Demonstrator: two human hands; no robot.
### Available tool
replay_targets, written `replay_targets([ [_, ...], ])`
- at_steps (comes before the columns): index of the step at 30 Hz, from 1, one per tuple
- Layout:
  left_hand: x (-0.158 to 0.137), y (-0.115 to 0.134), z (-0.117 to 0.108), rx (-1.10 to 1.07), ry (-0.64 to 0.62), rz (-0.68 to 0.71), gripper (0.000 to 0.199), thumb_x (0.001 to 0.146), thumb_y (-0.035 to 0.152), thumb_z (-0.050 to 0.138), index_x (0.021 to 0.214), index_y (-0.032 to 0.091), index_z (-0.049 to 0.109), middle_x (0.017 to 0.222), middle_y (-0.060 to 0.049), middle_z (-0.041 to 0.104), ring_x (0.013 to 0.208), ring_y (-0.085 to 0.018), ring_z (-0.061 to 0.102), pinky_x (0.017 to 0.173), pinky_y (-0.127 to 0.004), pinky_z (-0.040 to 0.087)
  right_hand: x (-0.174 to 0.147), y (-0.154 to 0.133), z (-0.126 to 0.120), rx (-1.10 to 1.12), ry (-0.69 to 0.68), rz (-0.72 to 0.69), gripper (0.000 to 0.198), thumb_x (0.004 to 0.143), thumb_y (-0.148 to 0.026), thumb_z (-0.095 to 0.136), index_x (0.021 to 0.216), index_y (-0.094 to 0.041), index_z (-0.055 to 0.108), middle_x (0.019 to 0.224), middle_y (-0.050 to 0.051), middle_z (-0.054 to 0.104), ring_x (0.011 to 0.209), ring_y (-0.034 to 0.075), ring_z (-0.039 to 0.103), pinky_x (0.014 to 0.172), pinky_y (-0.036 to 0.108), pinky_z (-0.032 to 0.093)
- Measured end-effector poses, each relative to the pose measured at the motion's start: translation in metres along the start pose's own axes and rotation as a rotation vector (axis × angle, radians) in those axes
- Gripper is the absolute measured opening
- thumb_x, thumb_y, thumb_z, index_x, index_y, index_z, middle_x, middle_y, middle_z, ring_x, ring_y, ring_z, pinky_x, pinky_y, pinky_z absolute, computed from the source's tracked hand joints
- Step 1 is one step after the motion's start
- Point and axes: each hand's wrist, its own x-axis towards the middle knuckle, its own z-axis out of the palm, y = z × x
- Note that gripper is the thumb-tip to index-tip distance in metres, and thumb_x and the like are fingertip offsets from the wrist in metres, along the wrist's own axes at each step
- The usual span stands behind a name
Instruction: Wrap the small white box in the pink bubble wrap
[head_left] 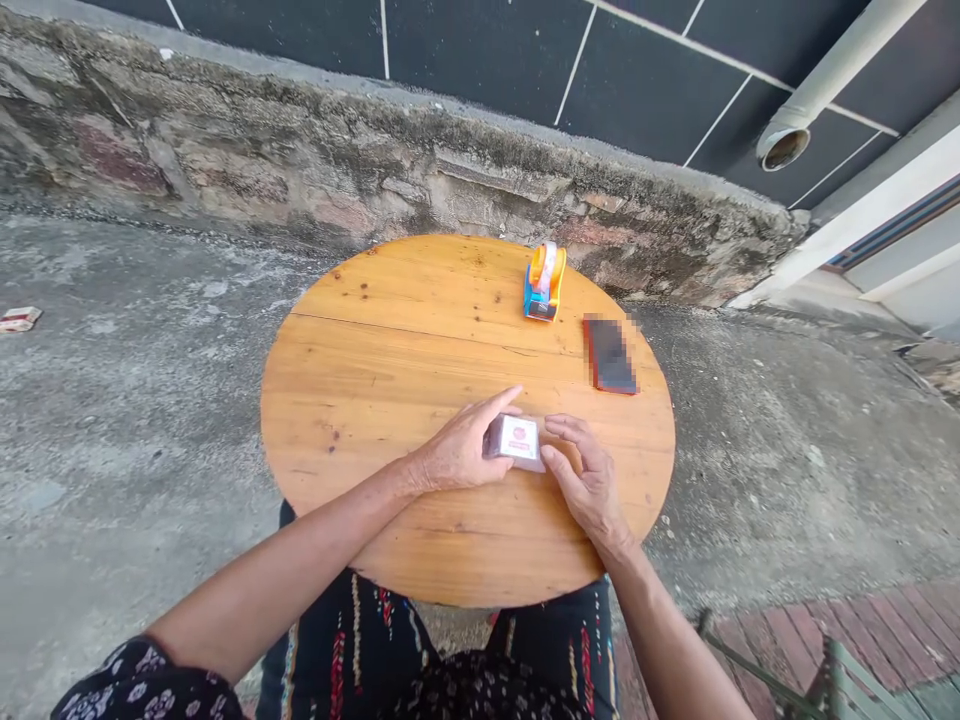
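Note:
A small clear-sided box with a white top and a red printed mark (519, 437) rests on the round wooden table (360, 380), near its front half. My left hand (474, 442) is closed on the box's left side, its index finger stretched out past the far edge. Just to the right of the box is my right hand (589, 475), its thumb and fingers apart and curved toward the box, with nothing visible between them. The thumb tip lies close to the box's right edge; whether it touches I cannot tell.
A blue and yellow tape dispenser (545, 283) with a roll stands at the table's far side. A dark phone-like slab with a red edge (611, 355) lies at the right. Beyond runs a rough stone wall base (337, 170). A green chair (832, 675) is at lower right.

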Motion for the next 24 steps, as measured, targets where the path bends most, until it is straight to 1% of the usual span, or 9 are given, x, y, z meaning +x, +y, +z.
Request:
replay_targets([
  [2, 0.000, -0.002, 0.000, -0.010, -0.007, 0.018, 0.091, 0.068, 0.013, 0.061, 0.148, 0.021, 0.021, 0.130, -0.011, 0.057, 0.116, -0.025, 0.056, 0.102, -0.045, 0.043, 0.006, -0.003, -0.001, -0.030, 0.005, -0.031, 0.019, 0.091, -0.027, 0.056, 0.109, -0.027, 0.063, 0.112, 0.008, 0.062, 0.108, 0.023, 0.058, 0.097, 0.047, 0.046],
  [3, 0.000, -0.002, 0.001, -0.010, -0.006, 0.021, 0.091, 0.068, 0.013, 0.062, 0.149, 0.021, 0.020, 0.130, -0.010, 0.057, 0.116, -0.025, 0.056, 0.102, -0.045, 0.043, 0.010, -0.005, -0.001, -0.042, -0.014, -0.044, 0.018, 0.090, -0.027, 0.057, 0.106, -0.027, 0.064, 0.111, 0.008, 0.061, 0.107, 0.023, 0.059, 0.095, 0.046, 0.047],
  [7, 0.001, -0.004, 0.001, -0.011, -0.002, 0.025, 0.092, 0.068, 0.013, 0.062, 0.149, 0.020, 0.019, 0.131, -0.010, 0.057, 0.118, -0.026, 0.055, 0.101, -0.044, 0.043, 0.026, -0.010, -0.002, -0.091, -0.139, -0.103, 0.016, 0.086, -0.029, 0.063, 0.101, -0.026, 0.067, 0.117, 0.009, 0.059, 0.108, 0.024, 0.059, 0.093, 0.046, 0.048],
  [9, 0.002, -0.004, 0.002, -0.023, -0.009, 0.038, 0.093, 0.067, 0.012, 0.061, 0.149, 0.020, 0.017, 0.131, -0.010, 0.057, 0.118, -0.025, 0.055, 0.101, -0.044, 0.043, 0.032, -0.011, -0.001, -0.133, -0.174, -0.133, 0.014, 0.086, -0.029, 0.064, 0.099, -0.025, 0.067, 0.119, 0.009, 0.059, 0.107, 0.025, 0.059, 0.091, 0.046, 0.047],
  [13, 0.002, -0.003, 0.001, -0.015, -0.003, 0.030, 0.093, 0.067, 0.012, 0.061, 0.149, 0.018, 0.017, 0.129, -0.010, 0.059, 0.118, -0.026, 0.056, 0.101, -0.044, 0.043, 0.038, -0.010, 0.001, -0.260, -0.174, -0.220, 0.010, 0.089, -0.027, 0.059, 0.093, -0.024, 0.068, 0.118, 0.009, 0.060, 0.103, 0.024, 0.060, 0.088, 0.045, 0.045],
  [16, 0.002, -0.003, 0.001, -0.013, 0.006, 0.029, 0.093, 0.067, 0.012, 0.061, 0.149, 0.016, 0.017, 0.127, -0.010, 0.060, 0.115, -0.025, 0.058, 0.099, -0.042, 0.045, 0.041, -0.010, 0.005, -0.354, -0.173, -0.288, 0.013, 0.091, -0.023, 0.054, 0.088, -0.022, 0.066, 0.117, 0.009, 0.062, 0.101, 0.024, 0.060, 0.085, 0.044, 0.044],
  [19, 0.002, -0.003, 0.000, -0.001, 0.011, 0.013, 0.094, 0.066, 0.013, 0.061, 0.149, 0.018, 0.017, 0.129, -0.010, 0.059, 0.114, -0.026, 0.057, 0.098, -0.043, 0.045, 0.044, -0.008, 0.008, -0.360, -0.177, -0.289, 0.013, 0.092, -0.021, 0.049, 0.088, -0.021, 0.062, 0.118, 0.010, 0.062, 0.103, 0.024, 0.060, 0.085, 0.043, 0.043],
  [24, 0.002, -0.002, 0.000, -0.001, 0.005, 0.012, 0.095, 0.065, 0.013, 0.060, 0.149, 0.019, 0.017, 0.130, -0.011, 0.059, 0.116, -0.027, 0.056, 0.098, -0.045, 0.045, 0.047, -0.006, 0.006, -0.303, -0.161, -0.224, 0.012, 0.092, -0.021, 0.047, 0.088, -0.021, 0.058, 0.120, 0.010, 0.062, 0.107, 0.025, 0.059, 0.087, 0.043, 0.043],
])
